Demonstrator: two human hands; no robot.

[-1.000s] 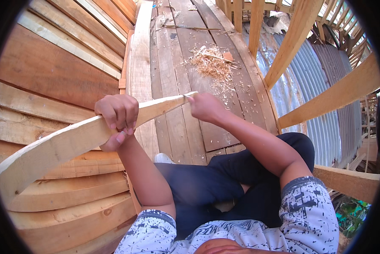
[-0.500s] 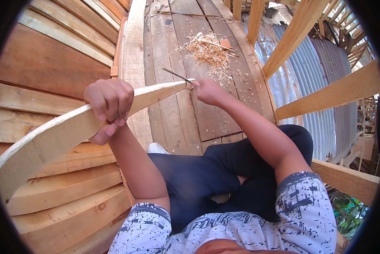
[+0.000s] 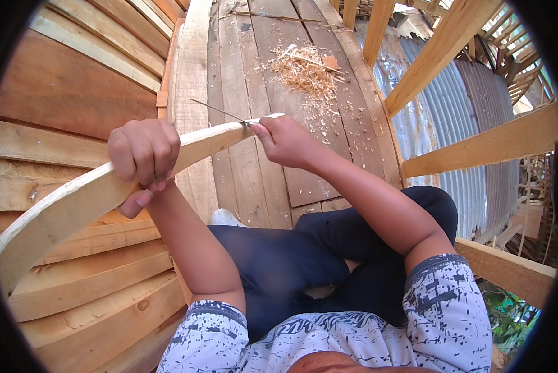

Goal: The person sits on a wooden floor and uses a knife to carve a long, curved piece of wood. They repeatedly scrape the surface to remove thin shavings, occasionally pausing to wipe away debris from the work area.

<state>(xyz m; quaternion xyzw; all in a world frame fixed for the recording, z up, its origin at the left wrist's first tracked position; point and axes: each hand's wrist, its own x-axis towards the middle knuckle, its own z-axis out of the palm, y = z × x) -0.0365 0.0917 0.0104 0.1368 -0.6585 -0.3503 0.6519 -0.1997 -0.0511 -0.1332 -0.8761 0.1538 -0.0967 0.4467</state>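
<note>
A long curved wooden piece (image 3: 83, 199) runs from the left rim up to the middle, its pale top edge rough. My left hand (image 3: 143, 158) is closed around it, fingers over the top edge and thumb beneath. Near its far, narrow end, my right hand (image 3: 285, 142) grips a thin, dark, blade-like tool (image 3: 220, 112). That tool lies across the wood's upper edge and points up to the left. Its handle is hidden inside my right fist, so its exact kind cannot be made out.
Stacked boards (image 3: 74, 93) form a wall on the left. Ahead, wood shavings (image 3: 307, 74) are heaped on the plank floor (image 3: 254, 186). Slanted timber posts (image 3: 440, 56) stand on the right, with corrugated metal sheets (image 3: 443, 124) beyond. My legs (image 3: 279, 255) are folded below.
My right hand and the blade-like tool have slid left along the wood's edge, nearer my left hand. My left hand, still gripping the wood, has shifted slightly left.
</note>
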